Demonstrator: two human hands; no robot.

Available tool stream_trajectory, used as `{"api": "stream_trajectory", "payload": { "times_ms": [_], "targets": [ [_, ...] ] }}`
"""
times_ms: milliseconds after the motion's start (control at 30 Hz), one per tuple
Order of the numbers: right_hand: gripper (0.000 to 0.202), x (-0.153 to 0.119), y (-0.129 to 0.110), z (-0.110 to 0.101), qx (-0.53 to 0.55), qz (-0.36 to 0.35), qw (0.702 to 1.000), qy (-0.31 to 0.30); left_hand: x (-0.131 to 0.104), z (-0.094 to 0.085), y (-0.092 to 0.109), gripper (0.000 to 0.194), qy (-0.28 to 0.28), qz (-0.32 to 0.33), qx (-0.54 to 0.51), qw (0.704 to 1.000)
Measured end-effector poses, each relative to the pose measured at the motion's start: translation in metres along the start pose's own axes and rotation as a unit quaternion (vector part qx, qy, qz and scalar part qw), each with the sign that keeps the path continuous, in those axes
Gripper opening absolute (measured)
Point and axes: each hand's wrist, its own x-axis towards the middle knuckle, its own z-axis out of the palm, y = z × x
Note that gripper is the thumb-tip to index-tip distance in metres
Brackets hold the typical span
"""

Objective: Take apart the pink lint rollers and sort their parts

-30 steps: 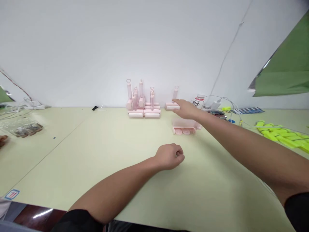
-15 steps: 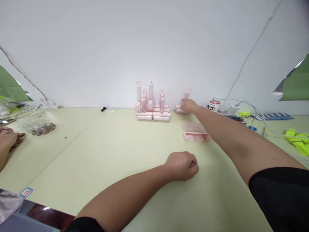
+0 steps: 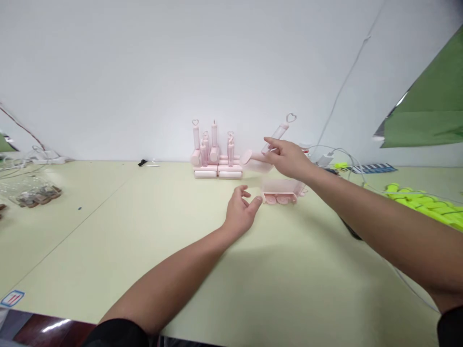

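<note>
My right hand (image 3: pixel 287 156) is closed around a pink lint roller (image 3: pixel 277 137) and holds it tilted above the table. Its clear handle ends in a heart-shaped loop, and the roller head points left, slightly blurred. My left hand (image 3: pixel 241 209) is open over the table, thumb and fingers apart, its thumb by the left end of a pale pink box (image 3: pixel 280 187). Round pink ends show in the box's front. Further back by the wall, several pink lint rollers (image 3: pixel 218 168) lie stacked, most with their handles upright.
A bag of small brown-ended items (image 3: pixel 38 195) lies at the left. Small black bits (image 3: pixel 142 163) are near the wall. White cables (image 3: pixel 352 161), a blue patterned strip (image 3: pixel 376 168) and bright yellow items (image 3: pixel 423 200) occupy the right side. The table's front edge shows at lower left.
My right hand has lifted the lint roller from beside the wall. My left hand has opened and moved forward and left towards the box. The view has turned right.
</note>
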Motion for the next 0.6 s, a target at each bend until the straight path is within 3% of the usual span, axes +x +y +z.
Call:
{"api": "stream_trajectory", "payload": {
  "times_ms": [67, 100, 167, 300, 367, 467, 600],
  "targets": [
    [0.055, -0.036, -0.016, -0.004, 0.094, 0.014, 0.995, -0.002, 0.002, -0.003, 0.002, 0.067, 0.022, 0.010, -0.009, 1.000],
    [0.056, -0.054, -0.022, -0.004, 0.146, 0.032, 0.989, -0.009, 0.003, -0.004, 0.002, 0.067, 0.024, 0.025, -0.017, 0.999],
    [0.062, -0.087, -0.030, -0.004, 0.256, 0.066, 0.964, -0.033, 0.002, -0.005, 0.003, 0.056, 0.018, 0.062, -0.039, 0.997],
    [0.069, -0.135, -0.028, -0.006, 0.397, 0.119, 0.910, -0.007, -0.002, -0.006, 0.005, 0.047, -0.044, 0.123, -0.075, 0.989],
    [0.069, -0.148, -0.020, -0.008, 0.416, 0.149, 0.897, 0.030, -0.001, -0.007, 0.007, 0.050, -0.071, 0.137, -0.080, 0.985],
    [0.071, -0.155, -0.002, -0.010, 0.393, 0.171, 0.896, 0.117, 0.007, -0.017, 0.009, 0.051, -0.064, 0.122, -0.049, 0.989],
    [0.064, -0.155, 0.021, -0.009, 0.382, 0.196, 0.883, 0.188, 0.037, -0.039, -0.001, 0.046, -0.060, 0.096, 0.169, 0.979]
  ]
}}
